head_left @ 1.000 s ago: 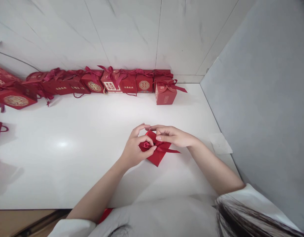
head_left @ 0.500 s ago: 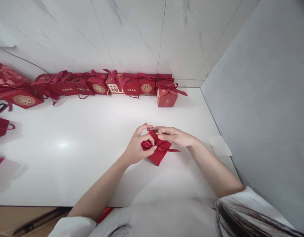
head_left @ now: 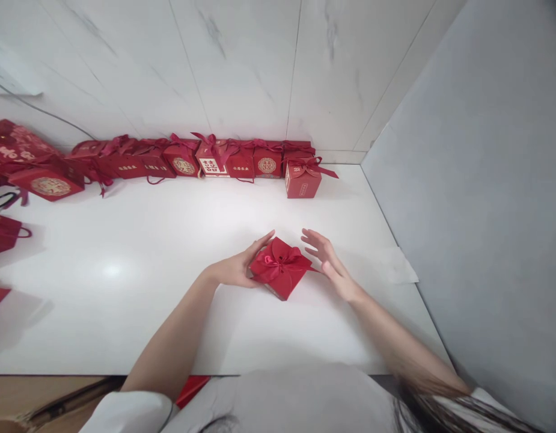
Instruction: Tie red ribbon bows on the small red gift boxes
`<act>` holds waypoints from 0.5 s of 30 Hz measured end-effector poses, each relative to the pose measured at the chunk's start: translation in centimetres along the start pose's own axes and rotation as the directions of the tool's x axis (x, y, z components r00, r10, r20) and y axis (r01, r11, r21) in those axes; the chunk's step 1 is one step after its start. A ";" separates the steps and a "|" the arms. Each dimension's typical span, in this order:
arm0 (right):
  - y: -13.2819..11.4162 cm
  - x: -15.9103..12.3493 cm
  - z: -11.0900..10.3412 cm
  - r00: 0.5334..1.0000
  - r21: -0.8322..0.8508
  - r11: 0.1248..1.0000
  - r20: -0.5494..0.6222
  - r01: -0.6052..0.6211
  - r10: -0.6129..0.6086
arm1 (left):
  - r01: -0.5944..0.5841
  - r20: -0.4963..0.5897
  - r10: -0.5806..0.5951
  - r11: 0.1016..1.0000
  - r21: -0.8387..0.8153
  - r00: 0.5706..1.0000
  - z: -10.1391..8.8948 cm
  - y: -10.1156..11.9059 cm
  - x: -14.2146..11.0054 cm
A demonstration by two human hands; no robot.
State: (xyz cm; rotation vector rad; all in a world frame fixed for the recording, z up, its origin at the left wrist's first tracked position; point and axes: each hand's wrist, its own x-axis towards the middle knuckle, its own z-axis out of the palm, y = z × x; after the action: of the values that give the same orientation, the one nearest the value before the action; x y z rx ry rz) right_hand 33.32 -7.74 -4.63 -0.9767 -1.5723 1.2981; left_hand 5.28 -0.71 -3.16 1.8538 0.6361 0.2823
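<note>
A small red gift box point(head_left: 287, 282) sits on the white table, turned cornerwise to me. Across its folded top lies a red ribbon bow point(head_left: 280, 264), one tail pointing right. My left hand point(head_left: 235, 267) holds the box by its left corner, with the fingers along the far side and the thumb at the near side. To the right of the box, my right hand point(head_left: 329, 264) is open, fingers apart and holding nothing. It is close to the ribbon tail; I cannot tell whether they touch.
Along the tiled wall stands a row of red gift boxes point(head_left: 183, 159) with ribbons. One box point(head_left: 302, 183) stands in front of the row's right end. More red boxes point(head_left: 2, 231) are at the left edge. A pale sheet point(head_left: 397, 264) lies by the grey side wall.
Both hands have let go of the bow. My left hand has moved left onto the box's side; my right hand has drawn away to the right and opened. The bow now shows whole.
</note>
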 end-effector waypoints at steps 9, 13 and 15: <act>4.3 0.6 2.7 0.987 -0.222 0.964 -0.036 0.146 -0.158 | -0.111 -0.370 0.221 0.948 0.297 0.902 1.7 -0.7 1.1; 3.7 1.4 2.6 0.978 -0.277 0.947 -0.086 0.162 -0.192 | -0.059 -0.412 0.337 0.829 0.556 0.847 1.8 -0.6 1.1; 3.2 1.5 2.5 0.995 -0.192 0.980 -0.077 0.055 -0.071 | -0.036 -0.412 0.316 0.828 0.560 0.855 1.8 -0.8 1.1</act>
State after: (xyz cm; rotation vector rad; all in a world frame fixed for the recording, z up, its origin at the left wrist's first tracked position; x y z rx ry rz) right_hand 30.60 -6.68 -7.83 -1.0748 -1.6713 1.0646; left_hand 6.79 -1.32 -4.68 2.4183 0.9574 0.7926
